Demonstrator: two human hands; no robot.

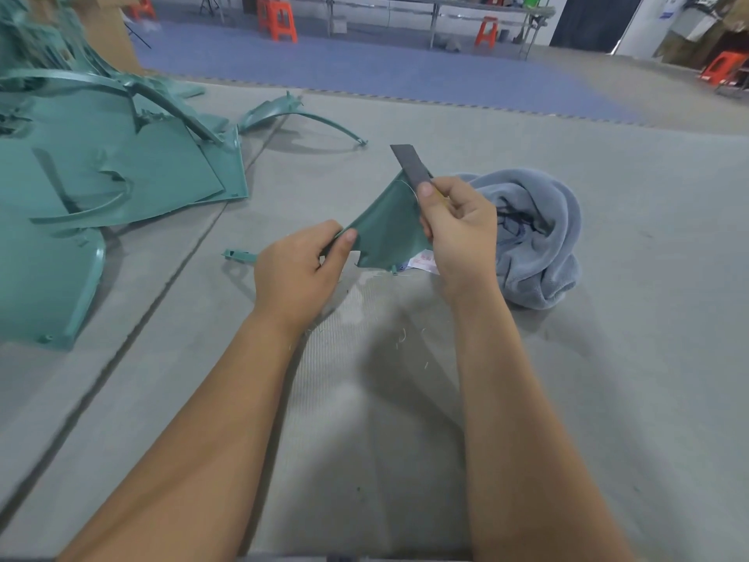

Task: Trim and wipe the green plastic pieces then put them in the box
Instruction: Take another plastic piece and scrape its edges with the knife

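1. At my far left a pile of green plastic pieces (121,172) lies heaped on the grey floor mat (608,358), large flat panels under curved strips.
2. Just beyond the pile, a curved green strip (300,115) lies on its own, well apart from my hands.
3. A small green offcut (240,255) sits on the mat just left of my left hand.
4. My left hand (296,273) has its grip clenched on the lower left corner of a triangular green piece (385,233), thumb on top and fingers curled beneath, holding it up off the mat.
5. Pale shavings (401,336) are scattered on the mat below the held piece.
6. My right hand (458,233) has its grip wrapped round a knife handle; the dark flat blade (410,164) sticks up past my thumb and lies against the upper right edge of the green piece.
7. A bit of white printed paper (423,262) shows under my right hand.
8. To the right, a crumpled grey-blue cloth (535,237) rests on the mat, just beside my right hand.
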